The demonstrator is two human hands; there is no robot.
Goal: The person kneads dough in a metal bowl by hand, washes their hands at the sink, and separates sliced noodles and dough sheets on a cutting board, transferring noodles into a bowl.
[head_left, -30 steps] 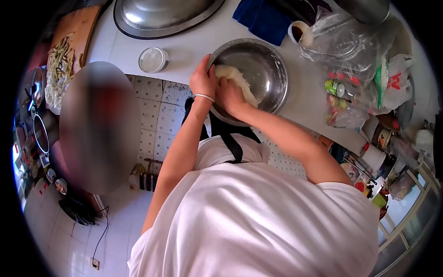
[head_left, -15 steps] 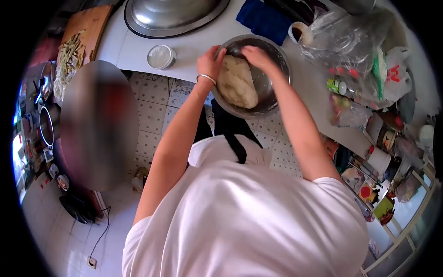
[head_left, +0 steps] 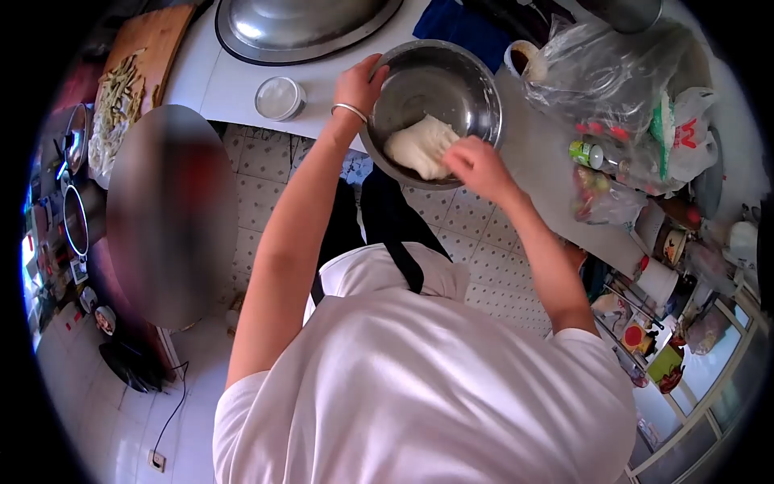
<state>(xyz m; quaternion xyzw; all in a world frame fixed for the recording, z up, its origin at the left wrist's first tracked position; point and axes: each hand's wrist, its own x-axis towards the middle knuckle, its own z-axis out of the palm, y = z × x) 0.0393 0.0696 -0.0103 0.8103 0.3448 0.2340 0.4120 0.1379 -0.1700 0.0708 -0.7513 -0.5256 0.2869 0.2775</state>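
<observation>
A pale lump of dough lies in the near part of a steel bowl, partly up against its wall. My left hand, with a bangle at the wrist, grips the bowl's left rim, thumb on the inside. My right hand is closed at the bowl's near right side, its fingers pinching the right edge of the dough. A round tub with whitish contents stands left of the bowl.
A large steel lid lies behind the tub. Cut strips cover a wooden board at far left. Behind the bowl is a blue cloth. Plastic bags, a cup and a green can are on the right.
My right hand has moved from inside the bowl to its near right side and closed on the dough. The dough has shifted and bunched up. My left hand stays at the rim.
</observation>
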